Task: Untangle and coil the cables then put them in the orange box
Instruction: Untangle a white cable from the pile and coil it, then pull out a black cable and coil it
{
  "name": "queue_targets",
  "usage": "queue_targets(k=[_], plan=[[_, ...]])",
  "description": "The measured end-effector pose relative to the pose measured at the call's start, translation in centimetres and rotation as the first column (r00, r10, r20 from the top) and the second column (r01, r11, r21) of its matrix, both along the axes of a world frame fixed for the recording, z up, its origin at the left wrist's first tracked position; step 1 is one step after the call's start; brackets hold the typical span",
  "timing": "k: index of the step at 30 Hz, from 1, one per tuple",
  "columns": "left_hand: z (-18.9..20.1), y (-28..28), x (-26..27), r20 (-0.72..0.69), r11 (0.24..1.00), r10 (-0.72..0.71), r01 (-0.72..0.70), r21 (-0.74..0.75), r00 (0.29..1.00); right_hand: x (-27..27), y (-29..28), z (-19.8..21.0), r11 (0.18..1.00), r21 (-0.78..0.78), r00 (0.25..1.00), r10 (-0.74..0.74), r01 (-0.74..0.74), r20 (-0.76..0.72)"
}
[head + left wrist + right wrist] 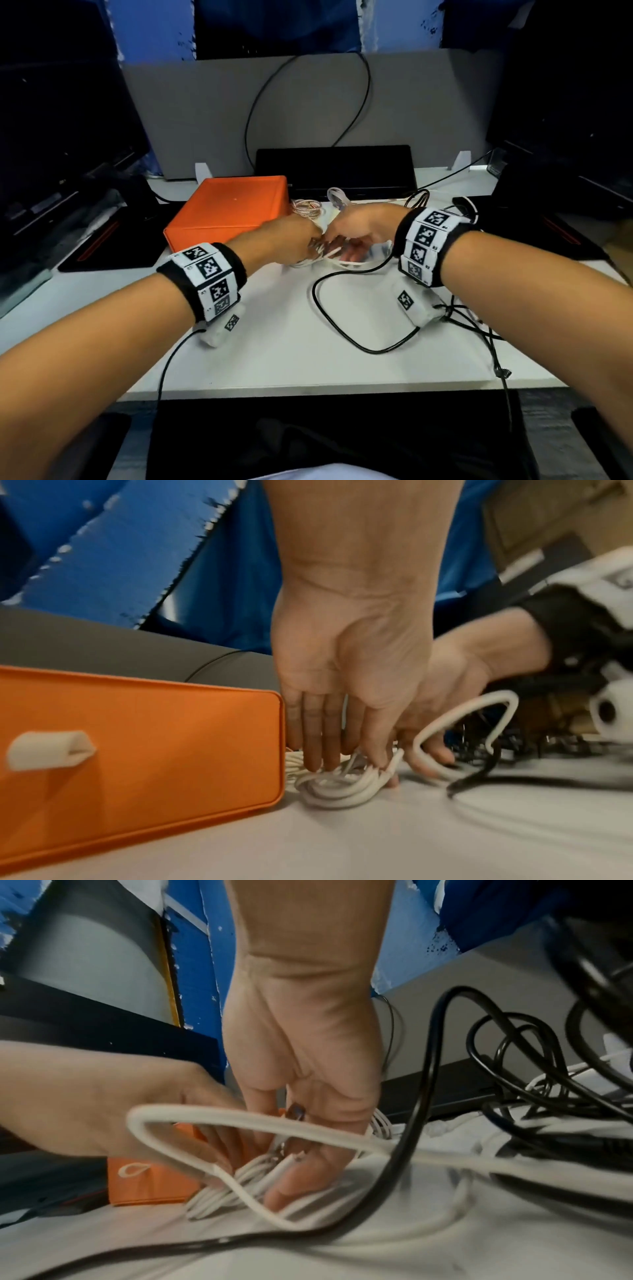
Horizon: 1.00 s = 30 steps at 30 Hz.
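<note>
Forearms with marker wristbands fill the bottom of the head view, and just past them a black cable (342, 329) loops loose across the desk (274, 359), not coiled at all.

Both hands are working a white cable (337, 785) right beside the orange box (229, 212). Left hand (346, 669) has its fingers pointing down with the tips dug into the bundled white loops, so I'd call it pinching the bundle against the desk, though motion blur makes the exact grip fuzzy. Right hand (308, 1085) is curled in from the other side, fingers down among the same strands, gripping them near the left hand's tips. One stiff white loop (240, 1123) sticks up free of the bundle.

Progress-wise, early I'd say. This white one looks partly gathered into a coil but isn't tidy yet. Behind the hands there's a small pinkish coil (308, 208) sitting on the desk next to the box, not in it. Off to the right is a knot of black cables (548, 1069) that's a proper tangle. Can't see inside the box from any view, and its top looks shut, so I'd guess nothing's in there and it needs opening too.
</note>
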<state>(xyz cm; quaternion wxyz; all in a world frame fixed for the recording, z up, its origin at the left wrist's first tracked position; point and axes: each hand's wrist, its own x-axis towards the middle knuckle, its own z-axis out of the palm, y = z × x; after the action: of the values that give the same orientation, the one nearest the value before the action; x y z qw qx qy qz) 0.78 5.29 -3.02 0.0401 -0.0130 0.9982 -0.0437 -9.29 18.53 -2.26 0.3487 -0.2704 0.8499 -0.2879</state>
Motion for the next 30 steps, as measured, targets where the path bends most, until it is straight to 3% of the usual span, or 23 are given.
queue_targets(k=[4,8,11,13,16,19,22,25,29,30], plan=[[0.4,-0.4,-0.7,0.028,0.996,0.008,-0.005,-0.084,1.0,-1.3,0.8,3.1,0.99,0.133,0.946,0.085,-0.045,-0.312],[1.6,-0.5,-1.2,0.026,0.999,0.027,-0.026,-0.046,0.999,-1.9,3.7,7.5,0.985,0.14,0.886,0.152,-0.1,-0.439],[2.2,-0.8,-1.3,0.026,0.996,0.073,-0.074,0.051,0.997,-2.1,5.9,9.7,0.96,0.242,0.823,0.252,-0.144,-0.509],[2.4,-0.7,-1.3,0.026,0.994,0.069,-0.071,0.079,0.997,-1.8,7.1,9.9,0.899,0.393,0.789,0.379,-0.191,-0.483],[2.2,-0.3,-1.1,0.04,0.997,0.054,-0.056,0.057,0.998,-0.9,8.3,7.8,0.755,0.598,0.806,0.516,-0.268,-0.291],[1.3,0.3,-1.1,0.085,0.996,0.025,-0.017,-0.084,0.996,-0.5,8.7,4.3,0.695,0.646,0.824,0.538,-0.316,-0.176],[1.1,0.5,-1.5,0.137,0.984,0.036,-0.011,-0.18,0.99,-1.1,8.2,2.8,0.716,0.633,0.772,0.568,-0.294,-0.284],[2.8,1.1,-1.9,0.163,0.984,0.05,-0.02,-0.177,0.985,-2.1,7.7,2.7,0.759,0.588,0.761,0.549,-0.28,-0.345],[5.1,3.8,-2.4,-0.097,0.988,-0.077,0.09,0.13,0.992,-3.4,7.7,3.9,0.83,0.486,0.721,0.511,-0.273,-0.468],[5.2,4.8,-2.4,-0.104,0.979,-0.097,0.113,0.17,0.99,-3.8,7.8,4.4,0.855,0.446,0.715,0.484,-0.264,-0.505]])
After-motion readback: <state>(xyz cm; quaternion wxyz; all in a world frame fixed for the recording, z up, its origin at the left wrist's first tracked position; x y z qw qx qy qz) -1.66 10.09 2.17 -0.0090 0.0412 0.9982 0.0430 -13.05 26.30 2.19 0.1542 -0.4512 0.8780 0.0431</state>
